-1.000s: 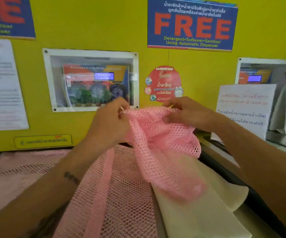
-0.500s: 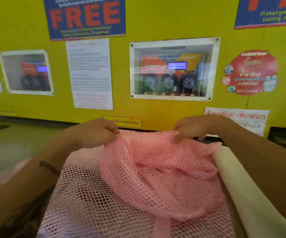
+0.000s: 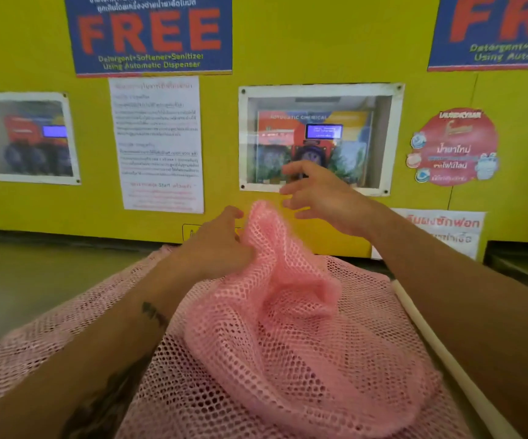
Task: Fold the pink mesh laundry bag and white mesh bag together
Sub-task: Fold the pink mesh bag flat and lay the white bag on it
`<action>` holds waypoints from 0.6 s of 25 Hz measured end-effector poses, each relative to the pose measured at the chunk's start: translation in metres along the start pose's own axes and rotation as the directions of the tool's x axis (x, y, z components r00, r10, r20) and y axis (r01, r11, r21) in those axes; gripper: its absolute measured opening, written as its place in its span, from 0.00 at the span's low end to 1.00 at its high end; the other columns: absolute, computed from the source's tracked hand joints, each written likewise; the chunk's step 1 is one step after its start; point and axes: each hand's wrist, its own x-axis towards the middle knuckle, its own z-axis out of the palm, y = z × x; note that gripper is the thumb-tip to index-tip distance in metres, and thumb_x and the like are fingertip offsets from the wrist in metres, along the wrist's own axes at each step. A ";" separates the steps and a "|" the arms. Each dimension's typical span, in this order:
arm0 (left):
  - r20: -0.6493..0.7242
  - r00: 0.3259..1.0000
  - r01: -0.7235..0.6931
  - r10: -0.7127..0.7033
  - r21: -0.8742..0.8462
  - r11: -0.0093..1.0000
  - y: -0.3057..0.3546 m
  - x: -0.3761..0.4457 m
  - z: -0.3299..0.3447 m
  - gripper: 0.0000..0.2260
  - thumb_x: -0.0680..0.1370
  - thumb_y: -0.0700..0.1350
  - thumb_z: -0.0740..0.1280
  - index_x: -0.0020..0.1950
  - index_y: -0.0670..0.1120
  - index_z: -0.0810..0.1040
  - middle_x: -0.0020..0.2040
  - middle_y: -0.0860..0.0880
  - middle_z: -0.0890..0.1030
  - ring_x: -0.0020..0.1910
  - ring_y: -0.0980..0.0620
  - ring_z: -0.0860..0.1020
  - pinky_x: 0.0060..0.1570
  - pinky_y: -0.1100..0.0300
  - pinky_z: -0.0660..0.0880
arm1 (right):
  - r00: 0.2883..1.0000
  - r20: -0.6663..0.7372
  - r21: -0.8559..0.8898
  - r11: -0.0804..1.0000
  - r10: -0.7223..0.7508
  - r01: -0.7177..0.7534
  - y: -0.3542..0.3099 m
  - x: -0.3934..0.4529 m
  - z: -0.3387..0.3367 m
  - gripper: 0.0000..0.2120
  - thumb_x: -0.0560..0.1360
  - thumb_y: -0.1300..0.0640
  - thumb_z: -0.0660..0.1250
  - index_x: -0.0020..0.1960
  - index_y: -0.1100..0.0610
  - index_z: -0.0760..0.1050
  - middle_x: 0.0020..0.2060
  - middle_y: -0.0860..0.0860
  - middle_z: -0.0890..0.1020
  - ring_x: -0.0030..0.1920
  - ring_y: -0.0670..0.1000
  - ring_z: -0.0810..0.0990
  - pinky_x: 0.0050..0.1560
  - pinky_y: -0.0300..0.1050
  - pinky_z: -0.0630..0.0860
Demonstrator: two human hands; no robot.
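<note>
A bunched pink mesh laundry bag (image 3: 291, 337) lies in a heap on a wider, paler pink mesh sheet (image 3: 50, 337) spread across the surface. My left hand (image 3: 221, 245) pinches the raised far peak of the pink bag. My right hand (image 3: 316, 194) hovers just beyond that peak with fingers spread, holding nothing. A cream-white cloth edge (image 3: 440, 353) runs along the right side, partly under my right forearm; I cannot tell whether it is mesh.
A yellow wall (image 3: 19, 58) with blue "FREE" posters (image 3: 148, 33), a paper notice (image 3: 158, 144) and a windowed dispenser panel (image 3: 319, 137) stands just behind the cloth. A grey-green countertop (image 3: 28, 280) extends to the left.
My right hand has let go of the pink bag and lifted with fingers apart. The left hand has pulled the bag's edge up into a peak. The view shifted slightly.
</note>
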 end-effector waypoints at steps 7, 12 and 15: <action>0.071 0.991 0.085 -0.110 0.291 0.953 -0.063 0.000 -0.033 0.13 0.74 0.40 0.63 0.54 0.55 0.78 0.53 0.51 0.74 0.48 0.52 0.74 0.45 0.59 0.70 | 0.910 0.252 -0.768 0.640 0.330 -0.019 0.051 -0.007 0.039 0.27 0.74 0.57 0.66 0.72 0.49 0.67 0.69 0.50 0.73 0.66 0.54 0.73 0.62 0.47 0.70; -0.037 0.995 0.086 -0.093 -0.153 0.984 -0.069 0.002 -0.040 0.31 0.75 0.53 0.68 0.75 0.57 0.60 0.62 0.56 0.73 0.59 0.52 0.75 0.57 0.55 0.70 | 0.998 0.013 -0.474 0.879 -0.056 0.056 0.027 0.016 0.069 0.08 0.73 0.66 0.62 0.47 0.59 0.79 0.47 0.54 0.83 0.48 0.55 0.81 0.49 0.52 0.78; 0.011 1.000 -0.008 0.012 -0.257 0.966 -0.070 0.002 -0.041 0.23 0.75 0.47 0.67 0.70 0.53 0.69 0.58 0.62 0.76 0.57 0.59 0.76 0.55 0.58 0.71 | 0.993 0.077 0.123 0.988 0.087 -0.096 0.002 0.029 0.070 0.17 0.72 0.71 0.63 0.55 0.55 0.77 0.50 0.53 0.82 0.42 0.54 0.81 0.39 0.48 0.76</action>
